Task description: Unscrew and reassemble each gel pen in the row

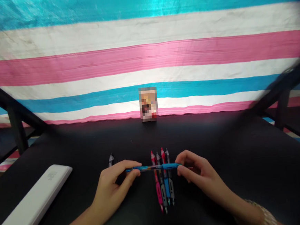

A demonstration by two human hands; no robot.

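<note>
A blue pen point(156, 167) is held level between my two hands, above a row of other pens. My left hand point(119, 180) pinches its left end between thumb and fingers. At the other end, by the blue grip, my right hand point(196, 167) pinches it the same way. Beneath it several click pens lie side by side, pointing away from me: a pink one point(158, 191), grey-gripped ones point(164, 193) and one with a blue grip point(167, 185). Another pen point(111, 160) lies beyond my left hand, partly hidden by it.
A long white device with a lit round display, like a power bank point(40, 201), lies on the black table point(102, 137) at left. A small blurred picture card point(148, 104) stands at the far edge. Behind hangs a striped sheet point(84, 65); dark frame bars point(15, 116) flank the table.
</note>
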